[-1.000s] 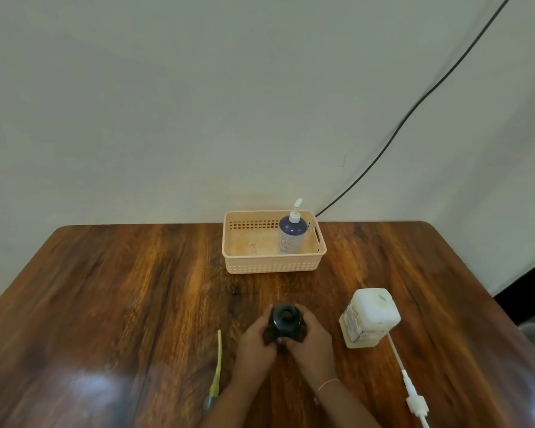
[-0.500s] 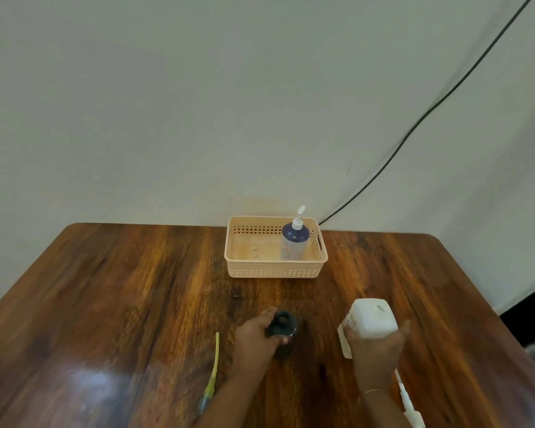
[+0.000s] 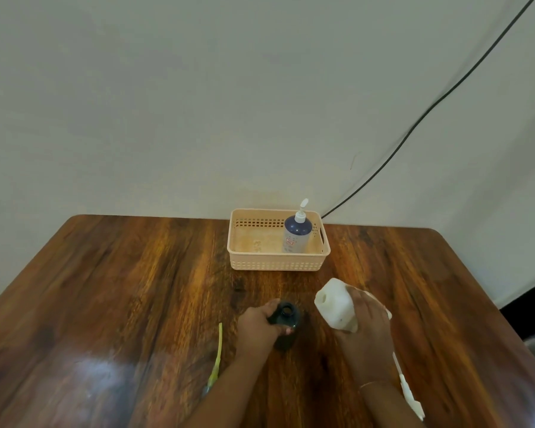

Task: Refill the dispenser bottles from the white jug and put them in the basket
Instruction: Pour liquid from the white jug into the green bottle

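Note:
A dark dispenser bottle stands open-topped on the wooden table, and my left hand grips its side. My right hand holds the white jug lifted and tilted left, its mouth pointing toward the dark bottle but a little apart from it. A blue dispenser bottle with a white pump stands upright in the right part of the beige basket at the back of the table.
A white pump head with its tube lies on the table behind my right wrist. A yellow-green pump tube lies left of my left arm. A black cable runs down the wall behind the basket.
My right hand left the dark bottle, took hold of the white jug, lifted it and tilted it toward the bottle. My left hand stayed on the dark bottle.

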